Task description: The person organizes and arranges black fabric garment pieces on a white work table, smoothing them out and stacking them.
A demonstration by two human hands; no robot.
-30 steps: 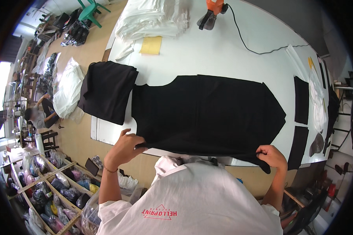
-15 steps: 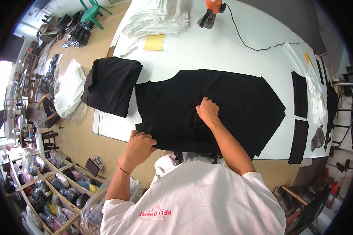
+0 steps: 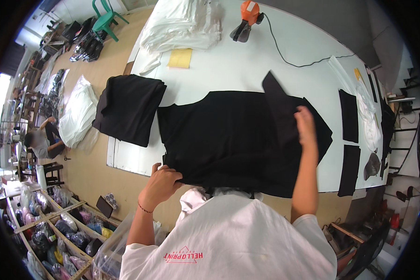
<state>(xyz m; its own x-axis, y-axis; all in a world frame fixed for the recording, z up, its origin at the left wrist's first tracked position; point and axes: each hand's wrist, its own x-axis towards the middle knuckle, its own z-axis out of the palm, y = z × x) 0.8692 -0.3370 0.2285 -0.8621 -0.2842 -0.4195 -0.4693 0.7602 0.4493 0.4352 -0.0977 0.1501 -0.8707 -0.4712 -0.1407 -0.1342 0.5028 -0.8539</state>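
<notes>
A large black fabric panel [image 3: 219, 135] lies spread along the near part of the white table, its lower edge hanging at the table's front. My left hand [image 3: 161, 182] closes on its near left corner, fingers curled and thumb underneath. Toward the panel's right end, my right hand [image 3: 306, 126], slightly blurred, grips the edge of a raised layer. That layer stands up as a narrow dark flap [image 3: 277, 95] left of the fingers; the fingertips are partly hard to make out. A folded stack of black fabric [image 3: 130, 109] sits left of the panel.
On the white table [image 3: 238, 70] are a white fabric pile [image 3: 182, 25], a yellow pad [image 3: 179, 58] and an orange corded tool [image 3: 250, 11]. Black strips [image 3: 350, 116] lie at right. Divided bins [image 3: 56, 228] stand lower left; a person [image 3: 42, 140] sits at far left.
My right hand has moved right from the panel's middle and lifted a layer of fabric into a flap. My left hand stays at the near left corner. The view has shifted slightly.
</notes>
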